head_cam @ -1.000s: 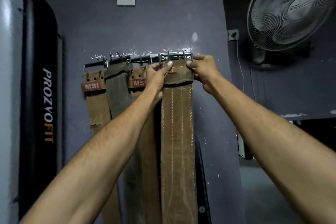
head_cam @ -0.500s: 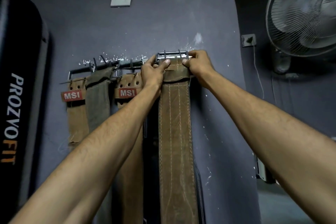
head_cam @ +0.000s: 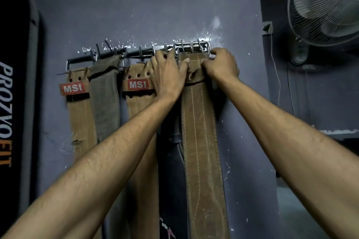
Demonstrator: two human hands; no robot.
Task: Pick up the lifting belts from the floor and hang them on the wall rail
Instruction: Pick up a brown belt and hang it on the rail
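Now both my hands press on the top of the brown belt (head_cam: pixel 202 141), my left hand (head_cam: pixel 168 75) and right hand (head_cam: pixel 221 65) gripping its folded end just below the buckle (head_cam: pixel 192 47) hooked on the wall rail (head_cam: pixel 136 53).

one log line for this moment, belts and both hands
step: hanging belt | left hand: on brown belt top | right hand: on same belt | buckle: at rail right end

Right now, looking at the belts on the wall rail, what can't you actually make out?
Head view only:
- Whether the buckle is hooked on the rail: left hand and right hand cover it.
- Brown belt lower end: cut off by the bottom edge.
- Dark belt: mostly behind the left forearm.
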